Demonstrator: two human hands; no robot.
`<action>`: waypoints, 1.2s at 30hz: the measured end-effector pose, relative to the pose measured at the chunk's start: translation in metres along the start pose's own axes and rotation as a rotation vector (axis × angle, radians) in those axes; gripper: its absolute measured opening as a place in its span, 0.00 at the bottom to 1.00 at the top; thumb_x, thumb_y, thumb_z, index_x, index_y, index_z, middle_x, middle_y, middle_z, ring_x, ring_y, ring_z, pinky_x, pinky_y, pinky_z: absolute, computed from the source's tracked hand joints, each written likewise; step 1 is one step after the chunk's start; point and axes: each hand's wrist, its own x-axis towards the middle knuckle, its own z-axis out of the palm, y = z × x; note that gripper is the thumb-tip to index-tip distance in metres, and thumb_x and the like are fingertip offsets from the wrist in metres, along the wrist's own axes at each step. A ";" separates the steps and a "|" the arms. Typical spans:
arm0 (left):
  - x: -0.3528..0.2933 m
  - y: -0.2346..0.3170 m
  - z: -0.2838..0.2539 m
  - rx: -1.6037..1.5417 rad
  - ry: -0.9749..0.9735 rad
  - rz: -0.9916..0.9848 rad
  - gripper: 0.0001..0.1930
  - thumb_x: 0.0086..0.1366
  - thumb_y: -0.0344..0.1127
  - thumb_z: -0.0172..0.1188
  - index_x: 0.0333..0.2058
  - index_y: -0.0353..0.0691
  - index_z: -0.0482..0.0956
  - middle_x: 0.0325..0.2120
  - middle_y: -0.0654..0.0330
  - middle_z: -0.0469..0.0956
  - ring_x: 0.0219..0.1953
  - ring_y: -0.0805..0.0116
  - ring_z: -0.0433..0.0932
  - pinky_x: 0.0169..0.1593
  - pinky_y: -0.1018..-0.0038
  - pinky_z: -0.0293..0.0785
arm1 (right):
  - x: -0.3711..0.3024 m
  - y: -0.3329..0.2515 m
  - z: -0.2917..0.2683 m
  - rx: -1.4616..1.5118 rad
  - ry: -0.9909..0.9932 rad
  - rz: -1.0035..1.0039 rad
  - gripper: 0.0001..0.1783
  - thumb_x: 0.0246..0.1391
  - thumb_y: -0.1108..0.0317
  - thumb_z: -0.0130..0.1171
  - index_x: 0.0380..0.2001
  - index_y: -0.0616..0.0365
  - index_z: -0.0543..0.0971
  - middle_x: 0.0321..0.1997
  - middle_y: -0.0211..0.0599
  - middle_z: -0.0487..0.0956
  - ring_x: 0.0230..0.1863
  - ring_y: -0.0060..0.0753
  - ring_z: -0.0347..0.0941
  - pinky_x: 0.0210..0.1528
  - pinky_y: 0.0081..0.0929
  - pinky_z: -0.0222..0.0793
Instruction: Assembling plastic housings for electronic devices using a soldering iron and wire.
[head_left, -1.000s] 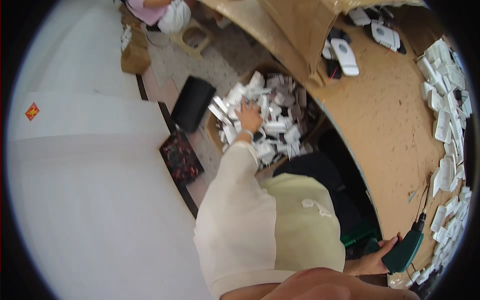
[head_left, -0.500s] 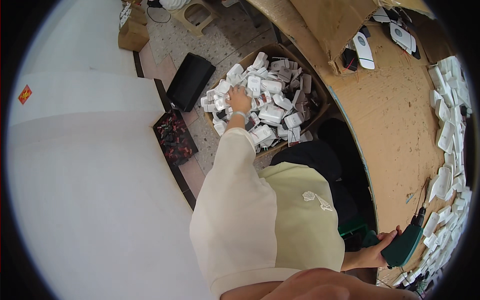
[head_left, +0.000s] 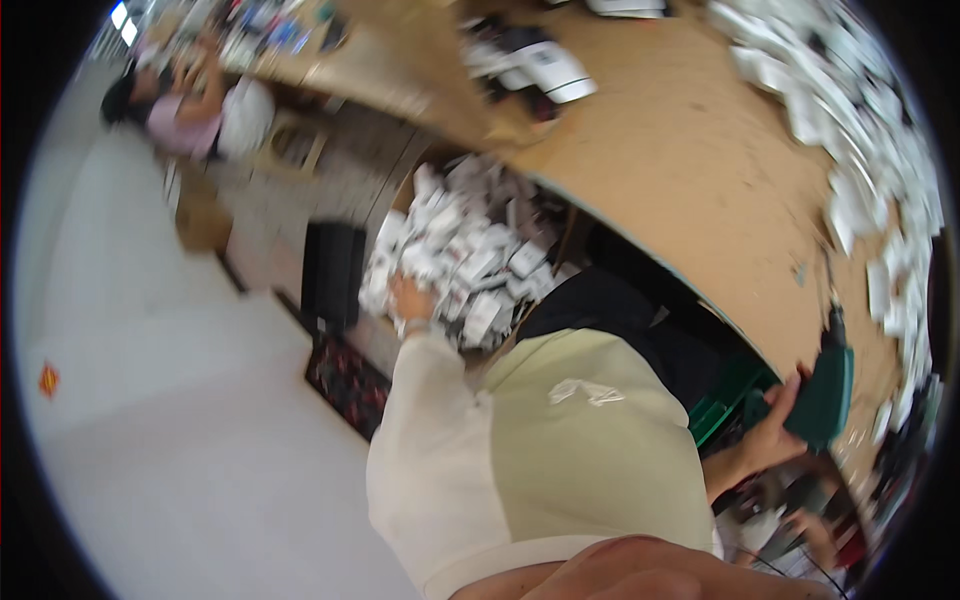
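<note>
My left hand [head_left: 412, 298] is at the near edge of a heap of white plastic casings [head_left: 440, 240], which fills a cardboard box [head_left: 405, 192] on the floor. Motion smears its fingers, so I cannot see whether they hold a casing. My right hand [head_left: 772, 437] is closed around the grip of a green power drill [head_left: 828, 398] at the right, over the table's edge. The drill's black chuck and thin bit point away from me across the tabletop.
The cardboard-covered table [head_left: 640, 190] carries a long pile of white shells [head_left: 860, 150] along its right. A black bin [head_left: 333, 272] and a tray of dark and red bits [head_left: 347, 380] sit left of the box. Another person [head_left: 190, 115] sits far left; someone's hand [head_left: 815, 535] shows lower right.
The view has swung, bringing another person in at far left and more at lower right. My left hand has shifted toward the near edge of the casing heap. My right hand still grips the drill.
</note>
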 end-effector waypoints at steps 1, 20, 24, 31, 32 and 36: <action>0.000 0.091 -0.006 0.014 -0.198 -0.052 0.31 0.51 0.47 0.71 0.55 0.50 0.77 0.73 0.62 0.57 0.75 0.48 0.50 0.70 0.31 0.45 | -0.006 0.009 -0.007 -0.055 0.059 -0.008 0.13 0.62 0.78 0.62 0.49 0.71 0.81 0.43 0.40 0.85 0.25 0.16 0.69 0.28 0.16 0.64; 0.055 0.827 -0.260 -0.416 0.020 1.427 0.37 0.65 0.67 0.56 0.64 0.48 0.73 0.66 0.45 0.65 0.66 0.39 0.62 0.67 0.50 0.60 | 0.013 0.037 -0.027 0.054 0.309 0.192 0.14 0.59 0.76 0.66 0.48 0.66 0.80 0.41 0.33 0.84 0.25 0.14 0.72 0.26 0.15 0.67; 0.029 0.895 -0.216 -0.191 -0.121 1.362 0.41 0.61 0.79 0.47 0.64 0.62 0.74 0.74 0.61 0.53 0.69 0.36 0.58 0.63 0.28 0.56 | 0.015 0.043 -0.030 0.033 0.372 0.222 0.14 0.59 0.77 0.66 0.48 0.66 0.80 0.42 0.34 0.84 0.26 0.14 0.73 0.26 0.14 0.67; -0.013 0.781 -0.234 -0.162 -0.149 1.645 0.27 0.58 0.47 0.62 0.57 0.49 0.78 0.72 0.60 0.57 0.60 0.40 0.67 0.58 0.35 0.67 | 0.030 0.041 -0.023 0.097 0.320 0.253 0.13 0.58 0.78 0.67 0.47 0.66 0.82 0.40 0.30 0.85 0.29 0.13 0.74 0.30 0.14 0.68; -0.035 0.758 -0.238 -0.151 -0.121 1.644 0.28 0.58 0.48 0.62 0.58 0.48 0.77 0.70 0.57 0.61 0.60 0.39 0.67 0.58 0.36 0.66 | 0.030 0.038 -0.023 0.104 0.306 0.246 0.13 0.58 0.78 0.67 0.47 0.66 0.82 0.40 0.30 0.85 0.29 0.12 0.74 0.30 0.14 0.68; -0.081 0.670 -0.238 -0.210 -0.062 1.631 0.33 0.65 0.58 0.57 0.60 0.41 0.74 0.62 0.51 0.71 0.63 0.37 0.63 0.60 0.41 0.58 | 0.026 0.029 -0.020 0.114 0.253 0.227 0.13 0.58 0.78 0.67 0.46 0.67 0.82 0.40 0.31 0.85 0.30 0.13 0.75 0.30 0.14 0.69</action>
